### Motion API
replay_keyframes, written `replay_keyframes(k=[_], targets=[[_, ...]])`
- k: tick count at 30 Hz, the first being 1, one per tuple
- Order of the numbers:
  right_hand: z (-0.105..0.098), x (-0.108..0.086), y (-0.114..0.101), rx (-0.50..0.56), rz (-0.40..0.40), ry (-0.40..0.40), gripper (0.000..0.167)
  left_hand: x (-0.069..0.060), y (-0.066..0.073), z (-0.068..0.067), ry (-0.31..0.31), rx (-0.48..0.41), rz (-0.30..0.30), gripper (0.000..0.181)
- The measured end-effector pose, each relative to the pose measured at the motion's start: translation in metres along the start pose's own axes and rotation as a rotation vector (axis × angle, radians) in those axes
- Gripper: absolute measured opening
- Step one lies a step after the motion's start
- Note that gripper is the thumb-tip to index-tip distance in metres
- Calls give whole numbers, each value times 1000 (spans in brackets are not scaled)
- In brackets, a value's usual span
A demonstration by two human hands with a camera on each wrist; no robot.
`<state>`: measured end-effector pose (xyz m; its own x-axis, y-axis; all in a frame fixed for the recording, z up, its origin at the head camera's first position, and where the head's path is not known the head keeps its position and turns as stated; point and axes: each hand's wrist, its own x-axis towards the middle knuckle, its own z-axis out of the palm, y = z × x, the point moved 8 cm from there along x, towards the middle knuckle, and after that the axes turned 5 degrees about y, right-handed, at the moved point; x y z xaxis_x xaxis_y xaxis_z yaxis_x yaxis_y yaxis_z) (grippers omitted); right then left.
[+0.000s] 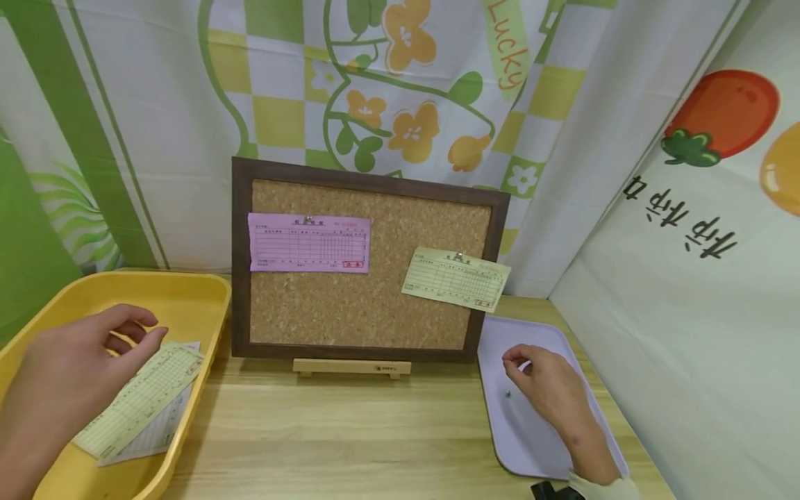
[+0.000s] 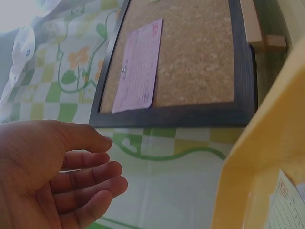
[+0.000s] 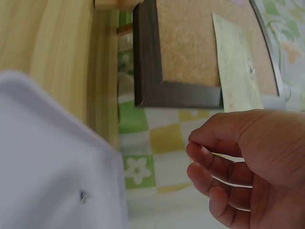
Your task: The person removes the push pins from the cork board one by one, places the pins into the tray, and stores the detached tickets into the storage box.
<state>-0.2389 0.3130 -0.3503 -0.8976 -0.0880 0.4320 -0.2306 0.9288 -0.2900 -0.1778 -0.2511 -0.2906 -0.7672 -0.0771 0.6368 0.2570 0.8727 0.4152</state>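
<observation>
My left hand (image 1: 81, 368) hovers over the yellow tray (image 1: 164, 281), fingers loosely bent and nothing in them. Below it lie a yellow-green slip (image 1: 146, 399) and a whitish slip (image 1: 159, 432). My right hand (image 1: 553, 389) is above the lavender tray (image 1: 521, 444); its thumb and index tips are close together, with no object visible between them. A small metal pin (image 1: 507, 394) lies in that tray, also seen in the right wrist view. On the cork board (image 1: 331, 312), a pink slip (image 1: 309, 243) is pinned upper left and a tilted yellow-green slip (image 1: 456, 279) overlaps the right frame.
The dark-framed board leans on a small wooden stand (image 1: 352, 367) on the wooden table (image 1: 325, 444). A patterned curtain (image 1: 281, 83) hangs behind it, and a white printed sheet (image 1: 687, 298) stands to the right. A black object (image 1: 553, 492) is by my right wrist.
</observation>
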Motion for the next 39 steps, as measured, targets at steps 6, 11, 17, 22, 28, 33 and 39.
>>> replay_keyframes(k=[6,11,17,22,28,33,39], targets=[[-5,1,-29,16,-93,61,10,6,28,7,19,1,121,10],[-10,4,-58,37,-231,156,15,16,44,15,-10,0,169,18],[-11,12,-87,49,-360,214,15,27,66,20,20,-13,265,26],[-6,20,-109,79,-432,214,11,34,82,21,69,4,351,27],[-6,30,-133,112,-524,254,10,44,102,29,101,30,467,30],[-6,40,-153,135,-571,275,12,57,103,38,98,38,438,38],[-3,51,-172,165,-584,259,12,66,98,47,84,50,391,51]])
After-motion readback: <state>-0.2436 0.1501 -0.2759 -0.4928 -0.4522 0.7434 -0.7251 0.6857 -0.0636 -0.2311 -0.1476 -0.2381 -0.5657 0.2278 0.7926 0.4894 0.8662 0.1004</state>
